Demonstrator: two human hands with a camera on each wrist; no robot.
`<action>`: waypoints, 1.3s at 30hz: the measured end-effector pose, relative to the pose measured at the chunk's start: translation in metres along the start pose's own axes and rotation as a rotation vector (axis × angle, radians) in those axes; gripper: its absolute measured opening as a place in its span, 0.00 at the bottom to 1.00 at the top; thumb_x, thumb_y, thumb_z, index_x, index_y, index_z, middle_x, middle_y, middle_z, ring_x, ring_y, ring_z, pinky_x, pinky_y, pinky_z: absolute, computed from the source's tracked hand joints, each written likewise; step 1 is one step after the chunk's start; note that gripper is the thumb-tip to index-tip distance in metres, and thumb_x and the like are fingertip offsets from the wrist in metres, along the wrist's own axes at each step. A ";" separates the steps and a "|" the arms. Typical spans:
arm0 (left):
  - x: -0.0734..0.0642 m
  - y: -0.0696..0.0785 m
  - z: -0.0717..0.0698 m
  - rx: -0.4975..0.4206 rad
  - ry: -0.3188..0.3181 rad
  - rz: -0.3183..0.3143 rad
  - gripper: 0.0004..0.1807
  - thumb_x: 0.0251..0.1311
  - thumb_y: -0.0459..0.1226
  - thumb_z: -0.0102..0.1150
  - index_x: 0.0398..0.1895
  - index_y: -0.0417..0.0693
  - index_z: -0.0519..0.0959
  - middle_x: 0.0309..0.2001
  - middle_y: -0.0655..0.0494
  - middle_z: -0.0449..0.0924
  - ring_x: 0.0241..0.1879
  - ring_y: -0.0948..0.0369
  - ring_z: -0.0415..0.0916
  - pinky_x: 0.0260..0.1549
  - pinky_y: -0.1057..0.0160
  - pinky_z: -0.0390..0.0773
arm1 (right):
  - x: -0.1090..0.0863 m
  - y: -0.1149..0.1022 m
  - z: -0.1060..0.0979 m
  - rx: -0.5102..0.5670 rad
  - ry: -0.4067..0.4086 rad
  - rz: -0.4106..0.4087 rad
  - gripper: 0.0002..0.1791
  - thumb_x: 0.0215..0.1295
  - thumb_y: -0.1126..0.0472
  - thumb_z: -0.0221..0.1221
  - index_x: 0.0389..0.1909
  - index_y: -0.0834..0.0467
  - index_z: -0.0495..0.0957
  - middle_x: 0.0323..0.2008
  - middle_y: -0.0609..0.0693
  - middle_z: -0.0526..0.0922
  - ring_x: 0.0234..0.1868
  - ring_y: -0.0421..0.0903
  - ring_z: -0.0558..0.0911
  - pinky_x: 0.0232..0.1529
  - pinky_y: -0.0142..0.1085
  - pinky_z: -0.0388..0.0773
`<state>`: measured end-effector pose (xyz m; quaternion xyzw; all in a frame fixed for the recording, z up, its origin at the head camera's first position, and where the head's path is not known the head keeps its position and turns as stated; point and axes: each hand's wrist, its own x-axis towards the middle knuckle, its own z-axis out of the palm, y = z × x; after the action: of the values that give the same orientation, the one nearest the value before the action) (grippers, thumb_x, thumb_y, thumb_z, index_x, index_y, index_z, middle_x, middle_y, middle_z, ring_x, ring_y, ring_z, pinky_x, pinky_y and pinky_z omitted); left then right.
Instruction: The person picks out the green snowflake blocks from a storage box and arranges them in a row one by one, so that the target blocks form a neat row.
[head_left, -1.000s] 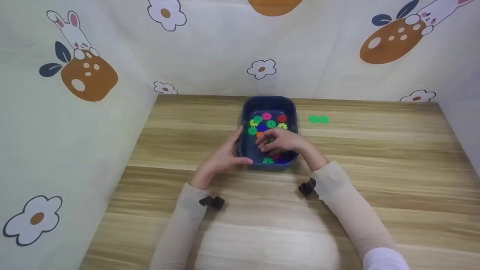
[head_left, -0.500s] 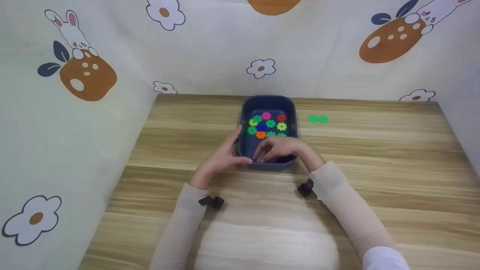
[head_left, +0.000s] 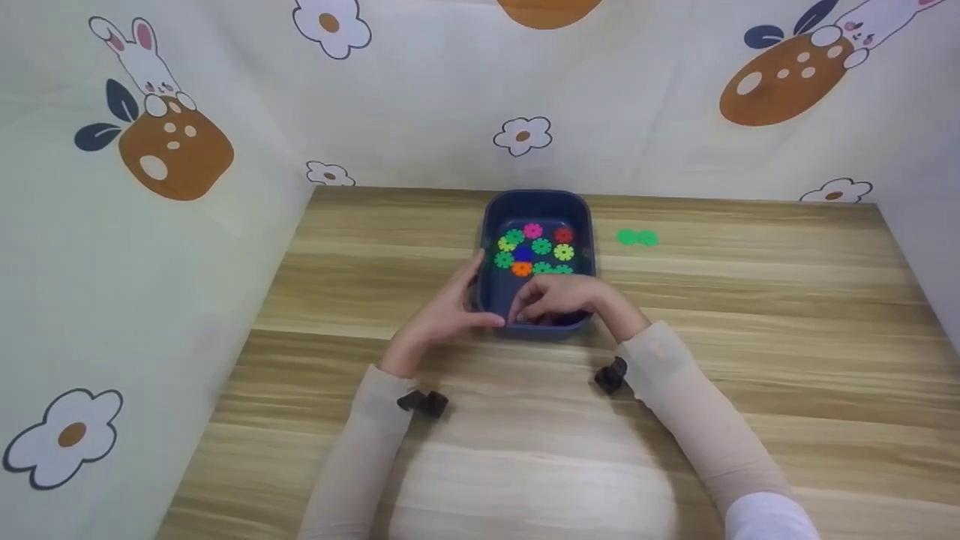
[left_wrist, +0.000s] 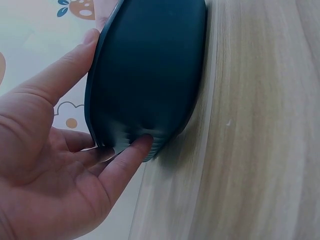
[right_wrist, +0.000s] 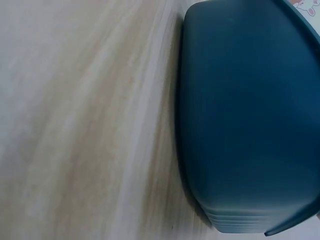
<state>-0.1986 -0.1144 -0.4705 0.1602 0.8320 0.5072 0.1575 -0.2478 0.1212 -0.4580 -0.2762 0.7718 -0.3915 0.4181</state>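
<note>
A dark blue plastic bin (head_left: 536, 199) holds several flower-shaped plastic discs, among them a pink disc (head_left: 532, 231), an orange disc (head_left: 522, 268) and a yellow disc (head_left: 564, 253). My left hand (head_left: 446, 311) is spread against the bin's near left corner, thumb at the rim. In the left wrist view, its extended finger (left_wrist: 127, 162) touches the ribbed end of the bin. My right hand (head_left: 559, 294) reaches down inside the near end, fingers bent. The front wall hides its fingertips, so I cannot tell whether they pinch a disc. The right wrist view shows only the bin's outer wall (right_wrist: 250, 115).
Two green discs (head_left: 637, 238), side by side and touching, lie on the wooden table (head_left: 750, 300) right of the bin. A patterned cloth (head_left: 420, 90) stands behind the table and at its sides. Each wrist carries a small black camera mount (head_left: 424, 403).
My right hand has lowered toward the near end of the bin, uncovering the orange disc and others, and has barely moved in the last half second. My left hand stays at the corner.
</note>
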 end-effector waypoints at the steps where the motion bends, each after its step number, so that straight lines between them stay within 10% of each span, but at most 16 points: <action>1: 0.000 0.000 0.000 -0.001 0.001 -0.003 0.61 0.54 0.41 0.74 0.81 0.51 0.40 0.82 0.49 0.39 0.80 0.51 0.45 0.78 0.50 0.51 | 0.000 0.000 0.000 0.008 0.010 0.005 0.14 0.72 0.62 0.55 0.51 0.64 0.83 0.39 0.45 0.85 0.34 0.37 0.78 0.37 0.27 0.80; 28: -0.002 0.001 0.002 -0.021 -0.017 -0.014 0.62 0.54 0.42 0.74 0.82 0.53 0.39 0.82 0.49 0.36 0.80 0.50 0.41 0.78 0.49 0.50 | 0.001 0.003 0.005 0.116 0.086 0.018 0.18 0.63 0.72 0.54 0.53 0.69 0.80 0.33 0.46 0.83 0.31 0.36 0.79 0.34 0.27 0.82; 39: 0.000 0.001 0.000 -0.069 -0.024 0.000 0.60 0.55 0.36 0.72 0.81 0.51 0.38 0.82 0.48 0.34 0.81 0.50 0.38 0.78 0.51 0.51 | 0.005 0.001 0.002 0.279 0.332 -0.056 0.16 0.65 0.72 0.58 0.54 0.68 0.78 0.43 0.56 0.87 0.39 0.39 0.86 0.45 0.36 0.87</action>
<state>-0.1988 -0.1139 -0.4696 0.1608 0.8121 0.5336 0.1732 -0.2482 0.1174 -0.4618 -0.1688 0.7603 -0.5462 0.3085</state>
